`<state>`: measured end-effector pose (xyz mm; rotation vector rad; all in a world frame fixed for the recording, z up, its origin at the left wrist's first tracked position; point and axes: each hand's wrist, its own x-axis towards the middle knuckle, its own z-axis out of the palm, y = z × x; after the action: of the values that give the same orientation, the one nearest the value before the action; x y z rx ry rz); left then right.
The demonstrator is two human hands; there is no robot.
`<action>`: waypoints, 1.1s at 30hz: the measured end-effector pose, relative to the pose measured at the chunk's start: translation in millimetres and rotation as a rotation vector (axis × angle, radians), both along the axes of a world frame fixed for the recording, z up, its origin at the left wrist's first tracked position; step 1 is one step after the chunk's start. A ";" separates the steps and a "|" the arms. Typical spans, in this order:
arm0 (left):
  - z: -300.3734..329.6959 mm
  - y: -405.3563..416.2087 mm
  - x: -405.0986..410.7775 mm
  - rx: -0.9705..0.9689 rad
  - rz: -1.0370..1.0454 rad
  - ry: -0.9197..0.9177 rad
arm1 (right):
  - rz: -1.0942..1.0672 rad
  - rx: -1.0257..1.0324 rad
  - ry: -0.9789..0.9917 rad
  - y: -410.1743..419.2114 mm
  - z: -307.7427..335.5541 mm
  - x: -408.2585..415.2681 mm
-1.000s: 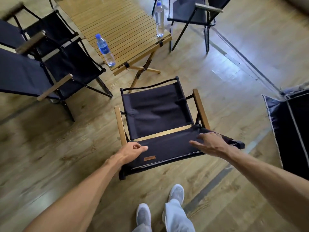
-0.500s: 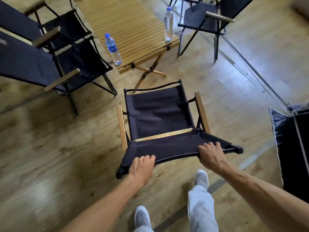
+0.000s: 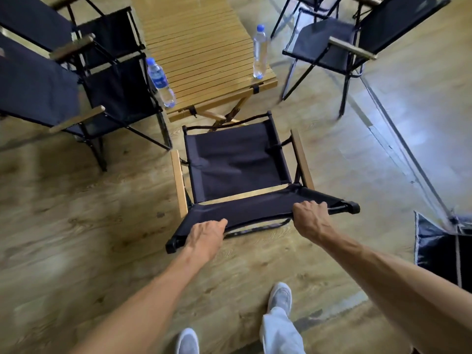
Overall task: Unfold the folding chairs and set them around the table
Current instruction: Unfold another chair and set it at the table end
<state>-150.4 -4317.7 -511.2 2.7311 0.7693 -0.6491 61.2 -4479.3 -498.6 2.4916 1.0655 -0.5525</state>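
An unfolded black fabric chair (image 3: 235, 162) with wooden armrests stands in front of me, its seat facing the near end of the wooden slatted table (image 3: 199, 47). My left hand (image 3: 207, 237) grips the top bar of its backrest near the left end. My right hand (image 3: 310, 219) grips the same bar nearer the right end. Two more unfolded black chairs (image 3: 112, 95) stand along the table's left side, and another chair (image 3: 332, 42) stands at its right.
Two water bottles stand on the table, one at the near left corner (image 3: 161, 83) and one near the right edge (image 3: 260, 52). A black folded item (image 3: 441, 251) lies at the right edge of view. My feet (image 3: 279, 297) are on the wooden floor behind the chair.
Both hands went from resting on the backrest fabric to gripping its top bar. The chair has moved closer to the table's near end and I have stepped forward.
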 end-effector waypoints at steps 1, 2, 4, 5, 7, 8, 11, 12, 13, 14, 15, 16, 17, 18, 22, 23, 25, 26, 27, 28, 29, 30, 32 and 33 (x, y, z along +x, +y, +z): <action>-1.8 2.1 11.0 -0.014 0.024 0.013 | 0.014 0.004 -0.006 4.0 -1.1 11.3; -3.3 4.0 19.9 -0.033 0.047 0.028 | 0.022 0.006 -0.006 7.9 -1.7 20.9; -5.6 7.7 32.2 -0.063 0.075 0.054 | 0.035 0.002 -0.004 15.1 -3.1 35.2; -6.1 9.5 36.1 -0.072 0.085 0.064 | 0.044 -0.004 -0.005 18.0 -4.2 39.4; -5.3 13.1 40.6 -0.090 0.095 0.082 | 0.057 -0.017 -0.004 23.0 -5.8 45.3; -4.3 15.4 42.2 -0.097 0.096 0.088 | 0.059 -0.016 -0.006 25.6 -6.5 47.7; -1.0 21.6 46.1 -0.108 0.104 0.092 | 0.073 -0.013 -0.013 34.2 -6.2 53.9; 0.3 22.8 47.2 -0.118 0.104 0.092 | 0.076 -0.013 -0.012 36.3 -5.8 55.5; 1.7 23.6 48.7 -0.127 0.104 0.092 | 0.079 -0.011 -0.012 37.1 -5.6 56.9; 3.5 23.4 50.5 -0.135 0.101 0.093 | 0.081 -0.011 -0.015 37.1 -5.4 58.3; 5.3 22.5 52.5 -0.141 0.097 0.092 | 0.081 -0.015 -0.017 36.3 -4.8 59.6; 7.2 20.8 53.7 -0.145 0.094 0.091 | 0.079 -0.020 -0.016 35.5 -4.2 61.0; 8.8 19.2 54.7 -0.150 0.095 0.092 | 0.075 -0.023 -0.012 34.5 -3.7 62.4; 10.6 17.8 55.0 -0.155 0.097 0.095 | 0.070 -0.023 -0.008 34.2 -3.5 63.3; 15.7 17.9 59.8 -0.177 0.105 0.104 | 0.040 -0.030 -0.027 33.9 -3.9 62.9; 16.4 18.3 62.5 -0.182 0.104 0.095 | 0.033 -0.030 -0.043 33.9 -4.3 64.3; 17.0 16.3 71.2 -0.189 0.108 0.065 | 0.018 -0.030 -0.079 33.2 -4.0 73.1; 17.1 13.6 76.5 -0.193 0.113 0.047 | 0.013 -0.025 -0.098 32.5 -3.2 80.1; 16.8 10.6 81.9 -0.200 0.118 0.029 | 0.010 -0.019 -0.113 31.7 -2.3 87.6; 16.4 7.3 86.3 -0.211 0.125 0.014 | 0.011 -0.016 -0.124 31.0 -1.3 94.4; 16.1 4.8 89.6 -0.220 0.132 0.004 | 0.015 -0.017 -0.126 30.8 -0.9 99.4; 15.9 3.5 91.0 -0.224 0.137 0.000 | 0.020 -0.027 -0.120 31.1 -0.9 101.5; 15.0 3.4 89.5 -0.224 0.142 0.004 | 0.026 -0.055 -0.111 30.7 -2.6 99.6; 14.6 4.6 87.9 -0.224 0.144 0.009 | 0.028 -0.062 -0.112 30.8 -3.5 97.4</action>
<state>-62.5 -4313.1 -496.6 2.4478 0.8317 -0.6727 158.6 -4448.5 -502.1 2.4196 1.0236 -0.4257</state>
